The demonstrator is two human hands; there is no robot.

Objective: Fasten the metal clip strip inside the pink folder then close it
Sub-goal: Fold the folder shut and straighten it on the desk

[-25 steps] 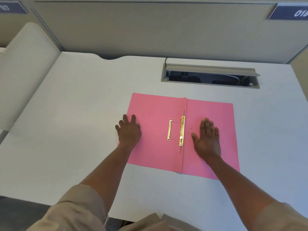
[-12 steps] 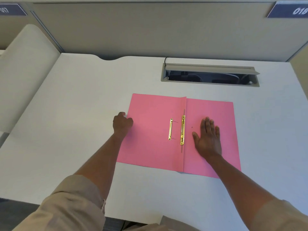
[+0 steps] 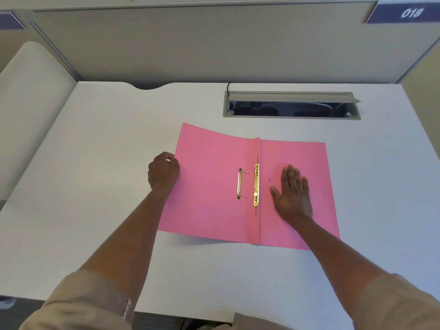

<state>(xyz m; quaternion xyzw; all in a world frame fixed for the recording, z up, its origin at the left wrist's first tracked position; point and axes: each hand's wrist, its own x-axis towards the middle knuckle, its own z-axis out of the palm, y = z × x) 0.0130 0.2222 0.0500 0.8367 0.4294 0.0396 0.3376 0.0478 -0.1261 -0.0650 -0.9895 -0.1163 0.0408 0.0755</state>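
Observation:
The pink folder lies spread out on the white desk. Its left cover is raised slightly off the desk, with a shadow under its near edge. A gold metal clip strip runs along the spine, and a shorter gold bar lies on the left cover beside it. My left hand grips the outer left edge of the left cover. My right hand rests flat, fingers spread, on the right cover.
A grey cable hatch stands open in the desk behind the folder. A grey partition wall with a label reading 018 rises at the back. A pale side panel borders the desk on the left.
My left hand slid from flat on the left cover out to its edge, curled around it and lifted it a little. My right hand stayed flat on the right cover.

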